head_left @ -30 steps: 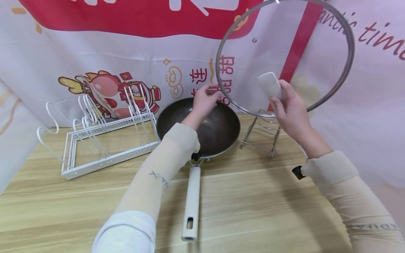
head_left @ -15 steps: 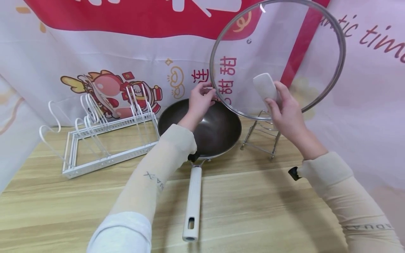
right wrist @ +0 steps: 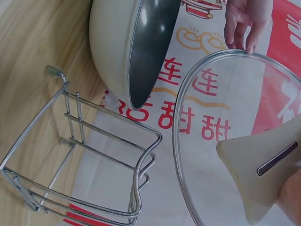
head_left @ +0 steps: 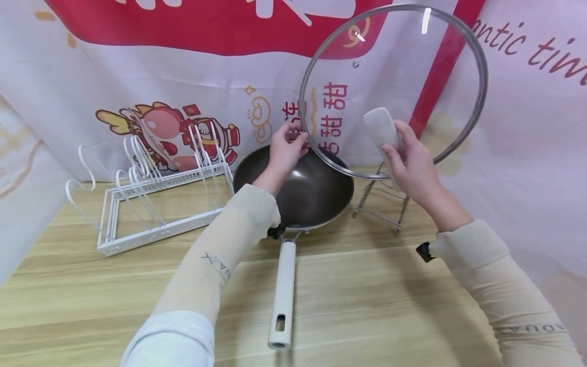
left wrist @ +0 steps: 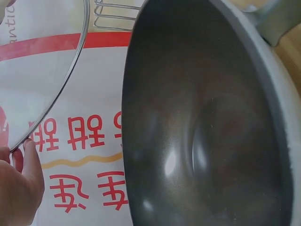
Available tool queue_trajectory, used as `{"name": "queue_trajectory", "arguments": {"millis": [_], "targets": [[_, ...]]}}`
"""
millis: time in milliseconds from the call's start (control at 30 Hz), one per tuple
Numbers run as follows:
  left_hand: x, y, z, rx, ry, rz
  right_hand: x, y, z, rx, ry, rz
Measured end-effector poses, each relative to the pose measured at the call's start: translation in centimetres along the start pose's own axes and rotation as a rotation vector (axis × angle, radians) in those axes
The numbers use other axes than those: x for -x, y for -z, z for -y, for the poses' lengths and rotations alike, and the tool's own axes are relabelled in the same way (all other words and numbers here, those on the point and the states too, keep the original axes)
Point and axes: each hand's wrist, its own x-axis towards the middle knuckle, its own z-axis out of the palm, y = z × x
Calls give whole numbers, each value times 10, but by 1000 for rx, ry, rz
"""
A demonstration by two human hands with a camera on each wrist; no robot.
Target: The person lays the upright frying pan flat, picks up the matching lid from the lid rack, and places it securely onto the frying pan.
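A large round glass pan lid (head_left: 431, 76) with a metal rim is held up, tilted steeply, in the head view. My right hand (head_left: 415, 165) grips its cream knob (head_left: 382, 127), also seen close up in the right wrist view as a flared handle (right wrist: 254, 160). My left hand (head_left: 285, 153) pinches the lid's rim at its left side, and the left wrist view shows thumb and fingers (left wrist: 32, 165) at that rim. Below and behind my left hand stands a dark-lined wok (head_left: 316, 196) with a long cream handle (head_left: 283, 295) pointing toward me.
A small chrome wire rack (head_left: 380, 204) stands right of the wok, partly behind the lid. Left of the wok is a white rack (head_left: 160, 232) with upright wire loops. All rest on a wood-grain table (head_left: 367, 306) before a printed cloth backdrop (head_left: 183, 71).
The lid and my right hand have shifted left and slightly down, toward the wok. My left hand stays at the rim, moving slightly left. The head view has turned slightly left.
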Motion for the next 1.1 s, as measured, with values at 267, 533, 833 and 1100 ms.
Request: {"name": "queue_trajectory", "arguments": {"millis": [267,533,833,1100], "targets": [[6,5,-2,70,20,-25,0,-3,0,-25,20,5],[11,14,1,104,24,-16,-2,-7,-1,-45,51,33],[17,23,-1,65,27,-16,-4,-10,4,-60,22,52],[22,33,-4,48,49,-30,-8,-13,9,-61,-22,101]]}}
